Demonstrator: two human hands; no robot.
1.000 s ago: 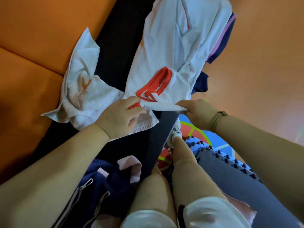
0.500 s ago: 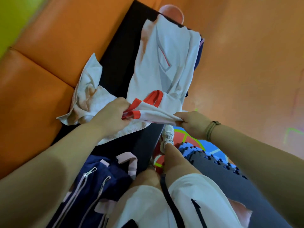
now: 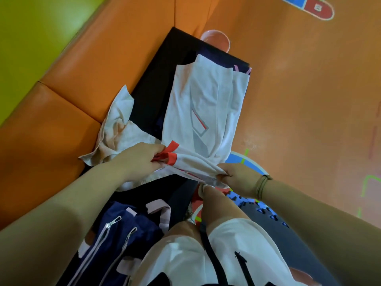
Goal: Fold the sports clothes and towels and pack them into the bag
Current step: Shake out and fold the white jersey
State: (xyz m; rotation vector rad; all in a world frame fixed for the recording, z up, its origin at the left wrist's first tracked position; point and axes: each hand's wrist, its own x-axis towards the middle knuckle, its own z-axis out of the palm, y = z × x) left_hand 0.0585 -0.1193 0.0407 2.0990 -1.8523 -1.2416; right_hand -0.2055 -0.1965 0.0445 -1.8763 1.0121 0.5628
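Note:
A white sports shirt (image 3: 198, 112) with red trim lies lengthwise on a black bench (image 3: 156, 83). My left hand (image 3: 140, 159) grips its near edge at the red trim, and my right hand (image 3: 235, 178) pinches the near right corner. The shirt's near end is bunched between the two hands. A crumpled white towel (image 3: 119, 129) lies left of the shirt, partly under my left hand. A navy bag (image 3: 121, 232) with pink straps and light zippers sits on the bench close to my knees. A navy garment (image 3: 226, 58) peeks out beneath the shirt's far end.
Orange padded cushions (image 3: 61, 112) line the left side, with a green wall behind. The orange floor (image 3: 299, 100) runs along the right. A pink round object (image 3: 216, 39) stands past the bench's far end. Blue and grey foam mats (image 3: 268, 215) lie by my legs.
Both hands have drawn the shirt's near end toward me, and it is more bunched. The view has pulled back, showing more of the bench and the bag.

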